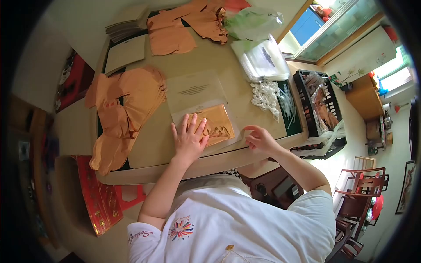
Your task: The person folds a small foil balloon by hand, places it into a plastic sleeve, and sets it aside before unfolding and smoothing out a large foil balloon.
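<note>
A clear plastic bag (193, 92) with printed lines lies flat on the table, close to its front edge. Inside its near part sits a folded, shiny orange-brown garment (223, 122). My left hand (188, 139) rests on the bagged garment, fingers spread across its left side. Just right of the bag's near corner is my right hand (261, 139), its fingers curled in and thumb close to them. Whether a bit of plastic is between those fingers is too small to tell.
Loose orange-brown garments (127, 101) lie at left, with more cloth (173, 37) behind. Grey-beige boards (126, 53) are stacked at back left. Clear bags (263, 59), white strands (265, 96) and a black crate (315, 105) are at right. A red box (98, 197) stands below the table's left.
</note>
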`<state>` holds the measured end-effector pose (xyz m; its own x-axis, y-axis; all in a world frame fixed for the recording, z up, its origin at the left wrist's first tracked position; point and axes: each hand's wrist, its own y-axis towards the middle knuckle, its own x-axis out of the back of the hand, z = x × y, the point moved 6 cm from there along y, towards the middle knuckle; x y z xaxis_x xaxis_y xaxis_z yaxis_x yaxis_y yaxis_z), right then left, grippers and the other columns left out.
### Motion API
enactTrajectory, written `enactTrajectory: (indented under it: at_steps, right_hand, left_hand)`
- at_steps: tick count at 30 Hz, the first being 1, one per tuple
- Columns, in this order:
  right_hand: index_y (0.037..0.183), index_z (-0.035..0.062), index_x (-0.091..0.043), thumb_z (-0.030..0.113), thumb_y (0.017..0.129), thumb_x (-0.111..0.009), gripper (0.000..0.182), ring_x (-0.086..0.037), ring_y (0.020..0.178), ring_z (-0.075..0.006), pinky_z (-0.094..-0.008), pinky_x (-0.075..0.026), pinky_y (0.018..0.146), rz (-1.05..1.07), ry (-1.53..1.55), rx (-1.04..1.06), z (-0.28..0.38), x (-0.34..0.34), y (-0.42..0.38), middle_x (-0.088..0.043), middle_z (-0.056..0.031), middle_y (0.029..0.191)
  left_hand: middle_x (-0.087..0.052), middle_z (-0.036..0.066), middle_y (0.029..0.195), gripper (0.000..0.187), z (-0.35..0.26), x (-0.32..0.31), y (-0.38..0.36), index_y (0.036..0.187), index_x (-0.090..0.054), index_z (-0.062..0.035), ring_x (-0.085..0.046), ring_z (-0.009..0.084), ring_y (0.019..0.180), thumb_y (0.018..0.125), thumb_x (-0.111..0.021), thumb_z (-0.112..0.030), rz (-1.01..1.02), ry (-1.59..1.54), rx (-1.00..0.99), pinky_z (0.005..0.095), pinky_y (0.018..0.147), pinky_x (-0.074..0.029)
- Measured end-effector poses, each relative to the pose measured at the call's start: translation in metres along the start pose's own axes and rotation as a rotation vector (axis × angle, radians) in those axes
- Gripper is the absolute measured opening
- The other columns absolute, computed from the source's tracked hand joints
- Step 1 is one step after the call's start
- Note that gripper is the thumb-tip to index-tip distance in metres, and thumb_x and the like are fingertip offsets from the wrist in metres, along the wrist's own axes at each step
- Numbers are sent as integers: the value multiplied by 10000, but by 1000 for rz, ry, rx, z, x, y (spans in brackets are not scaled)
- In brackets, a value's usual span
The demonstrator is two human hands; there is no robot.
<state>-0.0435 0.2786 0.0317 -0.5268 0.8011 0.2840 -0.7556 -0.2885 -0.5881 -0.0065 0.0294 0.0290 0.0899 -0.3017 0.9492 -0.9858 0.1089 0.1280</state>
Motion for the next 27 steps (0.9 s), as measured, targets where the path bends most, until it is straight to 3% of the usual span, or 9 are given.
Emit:
enactTrajectory:
  at_steps: [2,5,11,14,20,26,27]
  right_hand:
    - [1175,38,-571,115,909,-597,278,-595,813,-83,-245,-515,679,83,36,-40,3,-11,0,-633,-20,856]
    - [1181,50,-573,109,893,-614,296,-608,851,-102,-242,-519,699,237,115,-201,0,-26,0,-628,-16,937]
    - [1260,114,-483,122,880,-619,403,-513,1113,-167,-324,-499,848,-63,419,-55,6,-9,-14,-466,-86,1306]
    - [1278,126,-439,96,877,-619,441,-460,1192,-179,-367,-478,910,-17,505,-72,24,-12,-26,-373,-100,1390]
    - [1280,130,-428,82,878,-623,449,-511,1148,-199,-388,-485,904,25,551,-101,30,-9,-18,-386,-129,1376]
    - [1319,127,-416,56,901,-595,460,-613,961,-196,-351,-502,781,29,574,-191,19,-12,-6,-538,-95,1207]
    - [1336,134,-406,54,894,-601,490,-604,961,-186,-341,-497,770,89,562,-102,21,-15,-4,-540,-85,1200]
  left_hand:
    - [-334,71,1481,562,1,0,-2,1386,-449,-237,-243,304,1398,869,-597,-401,0,4,-7,686,1067,-170]
    - [-331,72,1483,573,1,-1,-1,1391,-442,-238,-243,304,1399,866,-601,-406,2,12,-14,686,1066,-171]
    - [-334,72,1480,599,1,-1,-2,1398,-433,-242,-249,305,1395,857,-610,-428,-6,15,-13,688,1061,-179]
    - [-336,73,1478,603,0,-2,-1,1398,-432,-242,-254,305,1392,855,-613,-430,-4,15,-15,688,1059,-182]
    - [-338,74,1476,601,0,-1,-1,1399,-430,-240,-259,304,1390,856,-616,-423,-12,26,-27,688,1056,-188]
    - [-337,70,1479,598,2,2,-1,1398,-430,-239,-257,302,1392,860,-614,-424,12,16,-29,675,1068,-185]
    - [-337,69,1481,599,2,2,-1,1399,-429,-240,-256,301,1393,860,-613,-425,12,14,-31,672,1071,-183]
